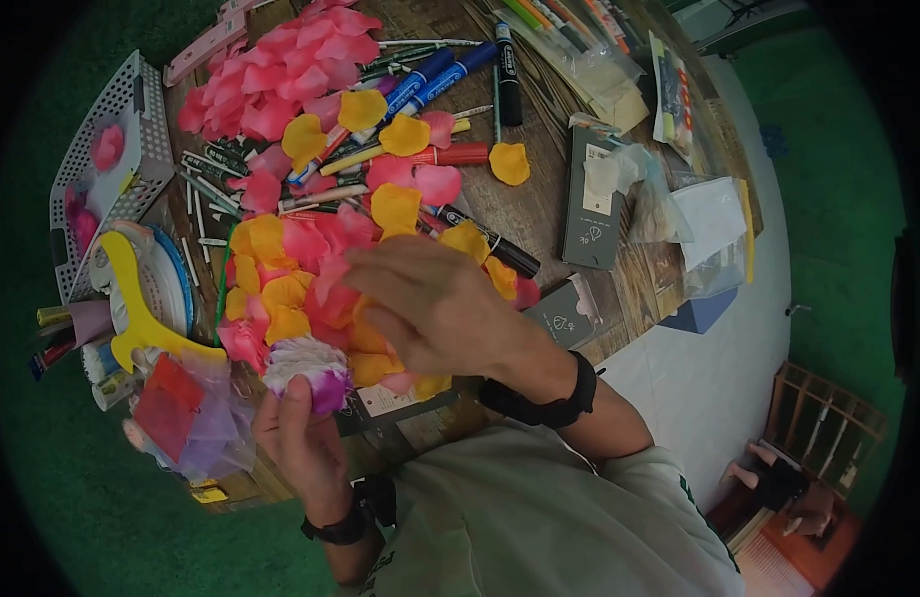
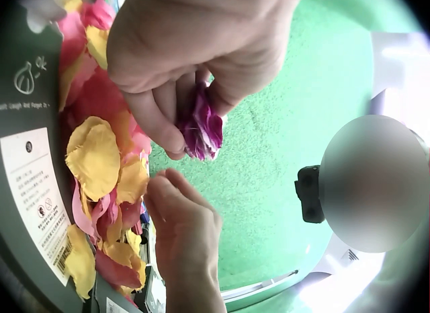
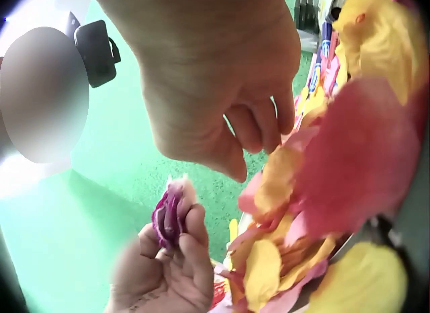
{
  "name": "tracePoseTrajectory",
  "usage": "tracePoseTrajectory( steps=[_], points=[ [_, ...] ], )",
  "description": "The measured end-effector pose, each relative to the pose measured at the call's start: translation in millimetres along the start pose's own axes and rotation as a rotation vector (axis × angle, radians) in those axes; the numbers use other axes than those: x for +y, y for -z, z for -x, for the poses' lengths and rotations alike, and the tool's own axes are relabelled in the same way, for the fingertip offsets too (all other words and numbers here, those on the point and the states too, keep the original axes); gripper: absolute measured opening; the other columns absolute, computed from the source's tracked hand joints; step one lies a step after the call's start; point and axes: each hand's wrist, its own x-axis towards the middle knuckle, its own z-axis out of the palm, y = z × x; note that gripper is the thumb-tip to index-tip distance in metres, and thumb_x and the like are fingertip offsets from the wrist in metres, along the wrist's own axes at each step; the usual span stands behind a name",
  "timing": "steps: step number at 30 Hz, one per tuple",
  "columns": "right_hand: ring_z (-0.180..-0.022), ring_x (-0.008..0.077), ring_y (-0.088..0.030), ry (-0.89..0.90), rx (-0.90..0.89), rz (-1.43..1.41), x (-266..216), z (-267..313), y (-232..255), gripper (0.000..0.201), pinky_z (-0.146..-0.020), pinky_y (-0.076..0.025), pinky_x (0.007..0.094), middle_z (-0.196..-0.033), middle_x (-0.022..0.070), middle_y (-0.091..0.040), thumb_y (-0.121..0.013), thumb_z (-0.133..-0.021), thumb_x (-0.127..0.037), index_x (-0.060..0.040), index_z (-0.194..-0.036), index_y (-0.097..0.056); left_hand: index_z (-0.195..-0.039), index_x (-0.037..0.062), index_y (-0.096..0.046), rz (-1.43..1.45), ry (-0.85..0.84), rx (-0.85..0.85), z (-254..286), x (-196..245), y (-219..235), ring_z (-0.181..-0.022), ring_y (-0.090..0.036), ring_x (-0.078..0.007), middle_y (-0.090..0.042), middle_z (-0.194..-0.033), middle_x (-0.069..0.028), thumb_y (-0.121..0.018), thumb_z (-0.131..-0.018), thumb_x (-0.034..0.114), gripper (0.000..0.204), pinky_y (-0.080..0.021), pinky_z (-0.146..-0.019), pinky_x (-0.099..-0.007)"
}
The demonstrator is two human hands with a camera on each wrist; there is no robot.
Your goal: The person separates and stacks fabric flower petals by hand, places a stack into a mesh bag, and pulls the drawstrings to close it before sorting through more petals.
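Note:
My left hand (image 1: 306, 448) grips a small bundle of purple and white petals (image 1: 309, 373), with the thumb along its near side. In the left wrist view the purple petals (image 2: 203, 130) stick out between thumb and fingers. My right hand (image 1: 435, 298) hangs over a heap of pink and yellow petals (image 1: 281, 289) on the wooden table. Its fingers are loosely bent, and the right wrist view shows nothing between thumb and fingers. The fingertips overlap a yellow petal (image 3: 279, 178) there. A red petal (image 3: 359, 158) is close to that camera.
Markers (image 1: 460, 75) and pencils lie among the petals. A larger pink petal pile (image 1: 281, 75) is at the back. On the left stand a white perforated basket (image 1: 147, 109) and a yellow curved piece (image 1: 137, 298). Dark boxes (image 1: 587, 199) and plastic bags (image 1: 714, 234) lie to the right.

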Motion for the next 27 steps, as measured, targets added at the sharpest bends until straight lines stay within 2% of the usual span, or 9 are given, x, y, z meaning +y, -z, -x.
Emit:
tracePoseTrajectory(
  steps=[2,6,9,11,14,18,21,25,27],
  points=[
    [-0.095,0.0337,-0.058,-0.041,0.219,0.353,16,2,11,0.035,-0.083,-0.048,0.0387,-0.104,0.0173,-0.061,-0.065,-0.068,-0.004,0.0,-0.102,-0.058,-0.11,-0.0064,-0.054,-0.016,-0.012,-0.003,0,-1,1,-0.091,-0.062,-0.0202,-0.061,-0.105,-0.0122,-0.055,-0.089,0.015,0.03,-0.051,-0.079,-0.0341],
    [-0.092,0.0366,-0.059,-0.201,0.371,0.736,34,-3,43,0.037,-0.08,-0.049,0.0404,-0.104,0.019,-0.061,-0.066,-0.068,-0.007,-0.0003,-0.103,-0.058,-0.109,-0.0061,-0.055,-0.005,-0.04,-0.037,0,-1,1,-0.092,-0.061,-0.02,-0.061,-0.105,-0.0119,-0.055,-0.089,0.014,0.029,-0.05,-0.081,-0.0338],
    [-0.091,0.0381,-0.059,-0.41,0.327,0.871,43,-6,56,0.038,-0.075,-0.05,0.042,-0.105,0.0208,-0.061,-0.064,-0.069,-0.01,-0.003,-0.106,-0.058,-0.109,-0.0058,-0.056,-0.008,-0.046,-0.04,0,0,1,-0.092,-0.061,-0.0198,-0.061,-0.105,-0.0118,-0.056,-0.088,0.013,0.028,-0.05,-0.081,-0.0337],
    [-0.088,0.0377,-0.06,-0.689,0.088,0.792,44,-8,62,0.038,-0.072,-0.05,0.0429,-0.103,0.0232,-0.061,-0.061,-0.071,-0.011,-0.0056,-0.108,-0.058,-0.108,-0.0055,-0.056,-0.01,-0.043,-0.031,1,0,1,-0.091,-0.061,-0.0196,-0.061,-0.104,-0.0117,-0.056,-0.088,0.013,0.027,-0.05,-0.081,-0.0335],
    [-0.084,0.0366,-0.06,-0.884,-0.058,0.72,38,-20,71,0.039,-0.071,-0.049,0.0442,-0.099,0.0242,-0.061,-0.059,-0.071,-0.011,-0.0067,-0.11,-0.057,-0.108,-0.0056,-0.056,0.003,-0.06,-0.026,1,-2,2,-0.091,-0.061,-0.0193,-0.062,-0.103,-0.0116,-0.056,-0.088,0.012,0.026,-0.05,-0.079,-0.0329],
    [-0.082,0.0376,-0.06,-0.721,0.001,0.635,31,-23,67,0.04,-0.072,-0.049,0.0443,-0.095,0.0251,-0.061,-0.059,-0.071,-0.01,-0.0055,-0.111,-0.056,-0.106,-0.0059,-0.057,0.016,-0.035,-0.022,3,1,0,-0.09,-0.061,-0.0189,-0.062,-0.101,-0.0108,-0.056,-0.088,0.011,0.025,-0.049,-0.08,-0.0322],
    [-0.098,0.0361,-0.057,-0.422,0.024,0.617,29,-38,54,0.042,-0.078,-0.049,0.0424,-0.117,0.0207,-0.055,-0.059,-0.07,-0.009,-0.0055,-0.112,-0.056,-0.105,-0.0063,-0.058,0.036,-0.041,-0.052,2,4,-3,-0.089,-0.061,-0.0178,-0.062,-0.1,-0.0103,-0.055,-0.088,0.011,0.025,-0.047,-0.081,-0.0312],
    [-0.103,0.0346,-0.055,-0.253,0.062,0.771,42,-56,40,0.043,-0.08,-0.049,0.0418,-0.125,0.0182,-0.051,-0.058,-0.068,-0.008,-0.0054,-0.111,-0.056,-0.103,-0.0068,-0.059,-0.006,-0.041,-0.048,4,8,-1,-0.087,-0.06,-0.0165,-0.063,-0.098,-0.0101,-0.055,-0.088,0.011,0.023,-0.046,-0.082,-0.0301],
    [-0.096,0.0347,-0.059,-0.408,-0.211,0.691,33,-68,44,0.043,-0.077,-0.049,0.0428,-0.114,0.0201,-0.056,-0.058,-0.068,-0.007,-0.0054,-0.111,-0.056,-0.102,-0.0068,-0.059,0.011,-0.042,-0.032,4,7,0,-0.088,-0.06,-0.0167,-0.063,-0.098,-0.0101,-0.055,-0.088,0.011,0.023,-0.046,-0.082,-0.0302]
  ],
)
